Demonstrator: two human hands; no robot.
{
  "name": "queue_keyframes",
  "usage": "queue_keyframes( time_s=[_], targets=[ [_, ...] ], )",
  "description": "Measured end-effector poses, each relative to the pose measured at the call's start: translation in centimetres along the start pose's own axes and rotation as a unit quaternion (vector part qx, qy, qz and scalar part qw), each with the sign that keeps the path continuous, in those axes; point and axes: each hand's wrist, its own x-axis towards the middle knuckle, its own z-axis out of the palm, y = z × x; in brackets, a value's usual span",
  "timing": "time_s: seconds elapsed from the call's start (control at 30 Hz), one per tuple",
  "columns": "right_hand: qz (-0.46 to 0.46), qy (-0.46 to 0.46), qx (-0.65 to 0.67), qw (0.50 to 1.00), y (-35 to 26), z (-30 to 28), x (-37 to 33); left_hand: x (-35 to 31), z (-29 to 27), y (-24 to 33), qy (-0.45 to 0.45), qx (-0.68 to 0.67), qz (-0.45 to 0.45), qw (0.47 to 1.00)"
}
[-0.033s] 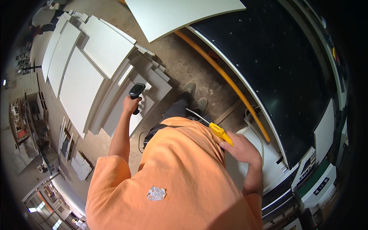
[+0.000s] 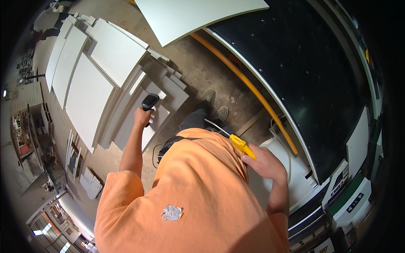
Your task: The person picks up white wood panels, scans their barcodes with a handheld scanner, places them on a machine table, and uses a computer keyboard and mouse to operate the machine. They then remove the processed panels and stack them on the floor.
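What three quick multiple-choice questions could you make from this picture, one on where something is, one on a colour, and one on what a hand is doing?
1. Where does the stack of white panels lie?
A. on the floor to the person's left
B. on the black machine bed
C. leaning on the right-hand cabinet

2. What colour is the tool in the right hand?
A. red
B. yellow
C. green

3. How is the left hand engaged?
A. hanging empty
B. flat on a panel
C. closed round the grip of a black handheld scanner

Answers: 1 A, the panels spread over the concrete floor at the left. 2 B, the tool's body is bright yellow with a thin metal tip. 3 C, the fingers wrap the scanner's handle above the panels.
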Motion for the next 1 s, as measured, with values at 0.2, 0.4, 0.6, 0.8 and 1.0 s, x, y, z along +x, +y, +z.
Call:
queue_keyframes(
  time_s=[0.2, 0.4, 0.6, 0.8, 1.0],
  targets=[
    [0.012, -0.007, 0.036, 0.999, 1.2, 0.9, -0.2, 1.4, 0.6, -3.7, 0.006, 0.089, -0.078, 0.993],
    [-0.013, -0.027, 0.121, 0.992, 1.1, -0.2, -0.4, 1.6, -0.8, -4.0, -0.047, 0.116, -0.063, 0.99],
    [-0.023, -0.038, 0.103, 0.994, -0.9, -1.5, -0.1, -0.3, -4.1, -2.0, -0.101, 0.206, -0.081, 0.97],
    [-0.016, 0.0, 0.189, 0.982, -3.7, -2.2, -0.4, -2.1, -10.6, 7.1, -0.021, -0.02, 0.019, 0.999],
    [-0.113, -0.019, 0.131, 0.985, -4.8, -2.3, -0.3, -3.3, -12.7, 20.4, -0.055, -0.402, 0.069, 0.911]
  ],
)
